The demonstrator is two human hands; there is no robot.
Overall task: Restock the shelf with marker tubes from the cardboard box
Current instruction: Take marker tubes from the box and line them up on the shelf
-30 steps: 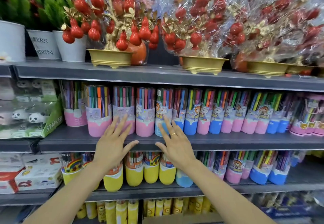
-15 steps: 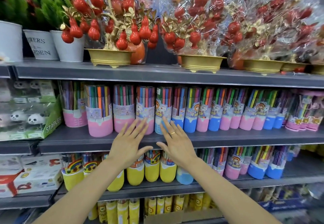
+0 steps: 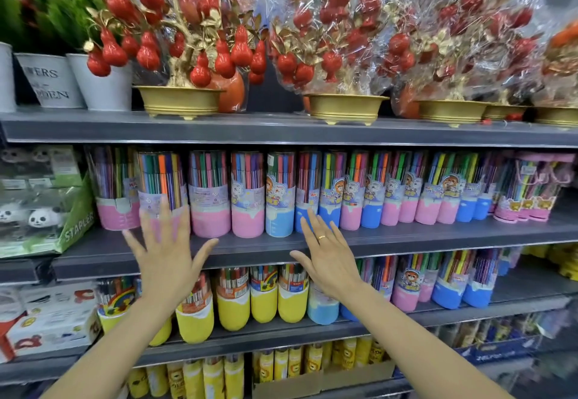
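A row of marker tubes with pink and blue bases [image 3: 247,198] stands along the middle shelf [image 3: 406,239]. My left hand [image 3: 165,258] is spread flat, motion-blurred, in front of a pink-based tube [image 3: 162,179] near the row's left end; whether it touches is unclear. My right hand [image 3: 328,258], with a ring, has straight fingers whose tips reach a blue-based tube [image 3: 308,179]. Neither hand holds anything. A brown cardboard box [image 3: 312,381] with yellow tubes shows at the bottom.
Gold-potted red fruit trees [image 3: 181,54] in plastic wrap fill the top shelf, with white plant pots [image 3: 103,89] to the left. A panda stapler box [image 3: 47,211] sits left of the tubes. Yellow-based tubes [image 3: 234,301] and more pink and blue ones line the shelf below.
My left hand has swung left along the row, from the middle tubes to the pink tube near the left end. My right hand stays at about the same spot.
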